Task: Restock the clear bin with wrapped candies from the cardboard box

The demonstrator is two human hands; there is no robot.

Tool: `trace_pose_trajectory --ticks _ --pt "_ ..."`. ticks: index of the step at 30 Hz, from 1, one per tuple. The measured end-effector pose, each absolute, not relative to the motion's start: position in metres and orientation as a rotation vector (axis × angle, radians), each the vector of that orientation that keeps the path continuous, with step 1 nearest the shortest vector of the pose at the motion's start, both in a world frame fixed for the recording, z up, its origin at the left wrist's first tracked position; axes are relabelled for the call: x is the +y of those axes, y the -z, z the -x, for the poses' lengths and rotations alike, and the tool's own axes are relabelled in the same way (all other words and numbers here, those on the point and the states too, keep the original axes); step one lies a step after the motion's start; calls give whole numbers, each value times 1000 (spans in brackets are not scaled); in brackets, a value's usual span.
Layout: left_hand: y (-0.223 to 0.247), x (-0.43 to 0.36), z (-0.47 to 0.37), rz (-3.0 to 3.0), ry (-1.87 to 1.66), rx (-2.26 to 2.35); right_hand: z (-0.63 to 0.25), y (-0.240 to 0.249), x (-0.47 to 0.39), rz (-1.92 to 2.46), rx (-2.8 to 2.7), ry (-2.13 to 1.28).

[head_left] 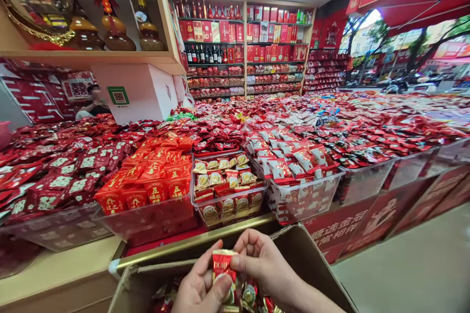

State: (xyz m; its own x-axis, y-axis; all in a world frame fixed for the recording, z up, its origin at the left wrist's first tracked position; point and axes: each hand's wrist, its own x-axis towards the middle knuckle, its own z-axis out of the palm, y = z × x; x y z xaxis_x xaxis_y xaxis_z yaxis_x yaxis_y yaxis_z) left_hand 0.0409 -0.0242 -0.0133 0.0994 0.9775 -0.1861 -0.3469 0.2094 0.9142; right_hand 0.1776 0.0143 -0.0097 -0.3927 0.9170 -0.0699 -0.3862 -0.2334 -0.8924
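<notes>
A red and gold candy packet [222, 265] with "DURI" lettering stands upright between my two hands. My left hand [201, 281] grips it from the left, thumb across its front. On the other side, my right hand [262, 261] pinches its upper right edge. Both hands are above an open cardboard box [141, 283], where more red and gold packets [249, 296] lie, partly hidden by my hands. Just beyond the box, a clear plastic bin [227, 198] holds neat rows of similar packets [215, 178].
Left of that bin is one of orange-red packets [154, 176]; to its right, one of white and red packets [293, 156]. A gold-edged counter rim [176, 243] runs behind the box. Shelves [244, 34] of bottles and gift boxes line the back wall. A person [93, 102] is at the far left.
</notes>
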Motion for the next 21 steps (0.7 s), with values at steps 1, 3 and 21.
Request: trace_pose_trajectory --ticks 1,3,21 --pt "10 -25 -43 -815 -1183 997 -175 10 15 767 -1027 -1771" --pt "4 -25 -46 -797 -1204 994 -173 10 16 760 -1016 -1784" --pt "6 -14 -11 -768 -1282 1110 -190 -38 26 443 -2290 363"
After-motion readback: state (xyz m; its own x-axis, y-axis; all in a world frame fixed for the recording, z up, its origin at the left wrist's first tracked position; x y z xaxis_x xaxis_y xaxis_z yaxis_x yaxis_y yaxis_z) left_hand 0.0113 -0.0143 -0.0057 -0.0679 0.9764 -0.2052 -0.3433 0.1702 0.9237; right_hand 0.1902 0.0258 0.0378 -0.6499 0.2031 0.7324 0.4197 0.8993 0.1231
